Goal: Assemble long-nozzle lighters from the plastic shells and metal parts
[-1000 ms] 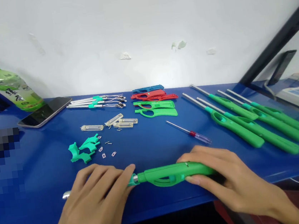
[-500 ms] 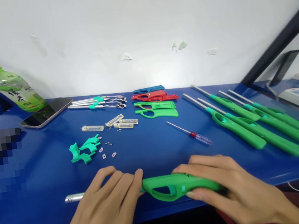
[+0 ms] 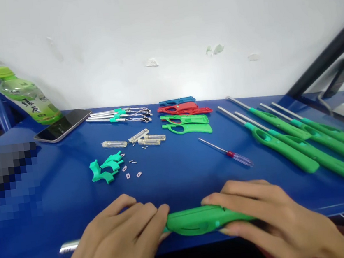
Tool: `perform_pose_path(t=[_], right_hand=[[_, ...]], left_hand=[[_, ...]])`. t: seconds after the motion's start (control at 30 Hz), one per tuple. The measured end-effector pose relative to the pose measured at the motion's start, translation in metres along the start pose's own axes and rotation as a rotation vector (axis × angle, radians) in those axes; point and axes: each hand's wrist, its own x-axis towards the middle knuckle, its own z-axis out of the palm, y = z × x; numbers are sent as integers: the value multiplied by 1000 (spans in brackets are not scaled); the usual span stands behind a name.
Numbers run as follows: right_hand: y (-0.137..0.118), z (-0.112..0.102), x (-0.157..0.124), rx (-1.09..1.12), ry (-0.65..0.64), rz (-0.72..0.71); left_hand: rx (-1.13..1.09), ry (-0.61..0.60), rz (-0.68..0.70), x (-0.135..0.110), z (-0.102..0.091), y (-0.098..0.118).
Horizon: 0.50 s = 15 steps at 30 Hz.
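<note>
Head view: 1 grn lighter (image 3: 182,218), looks nearly assembled, at counter (image 3: 171,176) front edge; L hand (image 3: 122,238) closed round tube (image 3: 69,246), R hand (image 3: 265,215) gripping handle (image 3: 217,214). Apparently done: 5 lighters (image 3: 286,149), R side. Loose, prob. to do: handle shells (image 3: 195,127), wired tubes (image 3: 115,118), clear tanks (image 3: 114,144), teal bits (image 3: 95,171), screws (image 3: 131,161).

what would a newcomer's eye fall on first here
Probably the green lighter gripped between the left hand and the right hand at the near edge of the blue table. Next, perhaps, the five long-barrelled green lighters lying on the right, and the lime-capped bottle at back left beside a phone.
</note>
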Motion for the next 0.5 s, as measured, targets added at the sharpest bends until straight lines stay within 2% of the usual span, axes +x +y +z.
perform_pose_path(t=[0.13,0.23,0.37,0.5], right_hand=[[0,-4,-1,170,13,215],[0,-4,1,231,0,305],[1,-6,4,222,-57,299],[2,-6,4,260,-106,240]], left_hand=[[81,-14,23,1,1,2],[180,-3,101,-4,7,3],[258,7,184,-11,16,5],[150,-38,136,-25,19,5]])
